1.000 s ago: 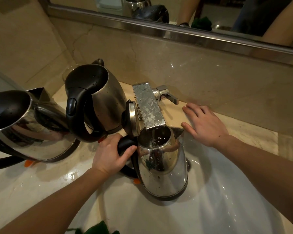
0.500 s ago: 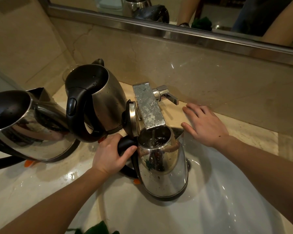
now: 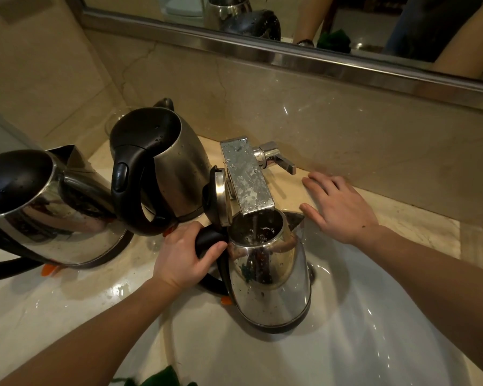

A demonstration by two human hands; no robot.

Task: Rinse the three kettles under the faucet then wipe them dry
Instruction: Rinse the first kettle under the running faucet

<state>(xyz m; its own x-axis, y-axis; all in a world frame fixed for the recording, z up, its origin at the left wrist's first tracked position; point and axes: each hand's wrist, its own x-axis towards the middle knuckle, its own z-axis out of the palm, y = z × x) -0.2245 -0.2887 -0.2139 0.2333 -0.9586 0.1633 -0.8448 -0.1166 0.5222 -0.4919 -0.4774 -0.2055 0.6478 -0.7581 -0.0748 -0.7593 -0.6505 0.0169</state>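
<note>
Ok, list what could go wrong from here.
1. Only the left hand grips the filling kettle by its handle; growing weight could tip it in the sink.
2. Its raised lid stands right beside the faucet and may knock it when lifted.
3. The middle kettle sits near that hand and could get bumped.

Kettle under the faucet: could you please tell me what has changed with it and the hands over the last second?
Nothing visibly changed. The left hand still grips the handle of the open kettle under the running faucet, the right hand still rests on the counter, and the far-left kettle and middle kettle stand unmoved.
</note>
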